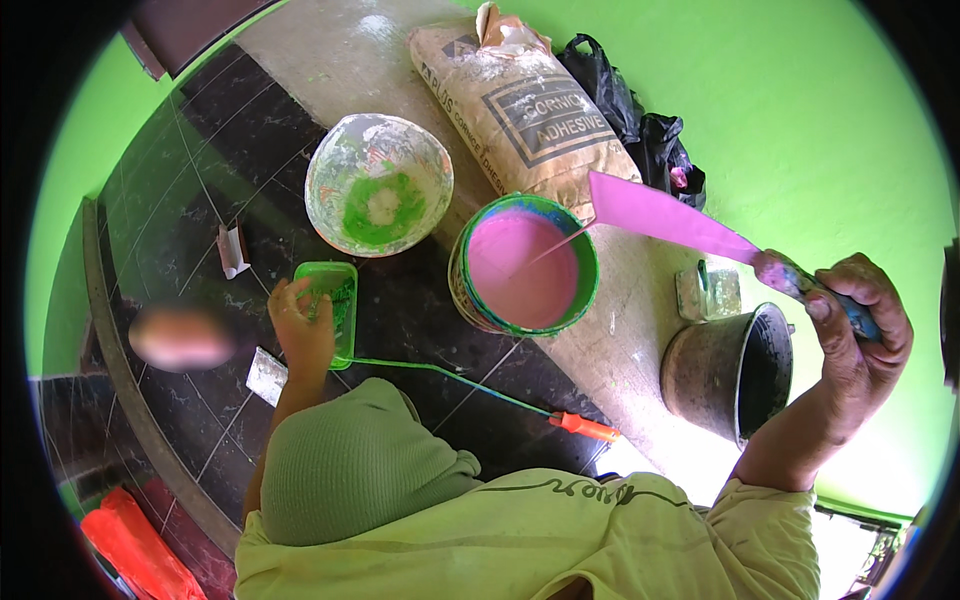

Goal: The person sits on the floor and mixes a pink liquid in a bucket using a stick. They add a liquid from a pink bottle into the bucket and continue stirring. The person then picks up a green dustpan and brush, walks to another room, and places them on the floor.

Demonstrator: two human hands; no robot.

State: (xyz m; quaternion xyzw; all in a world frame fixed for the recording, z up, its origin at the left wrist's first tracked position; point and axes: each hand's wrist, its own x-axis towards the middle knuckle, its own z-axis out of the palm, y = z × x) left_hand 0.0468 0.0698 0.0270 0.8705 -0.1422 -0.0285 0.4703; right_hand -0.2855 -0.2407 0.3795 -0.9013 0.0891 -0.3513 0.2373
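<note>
My right hand (855,320) grips the handle of a long scraper (660,210), its flat blade raised and coated in pink. A thin pink strand runs from the blade tip down into a green-rimmed bucket (515,270) of pink paint. My left hand (305,325) is at the green paint tray (341,320), fingers bent and apart, with nothing visible in them. A roller frame with an orange handle (585,427) lies with its rod reaching to the tray. Behind the tray sits a white-crusted bowl (380,185) with green residue.
A large paper sack (520,110) and black plastic bags (660,150) lie by the green wall (820,100). A clear container (708,290) and a dark bucket (700,365) stand at the right. Small scraps (233,250) lie on the black tiles, and a red object (130,545) at lower left.
</note>
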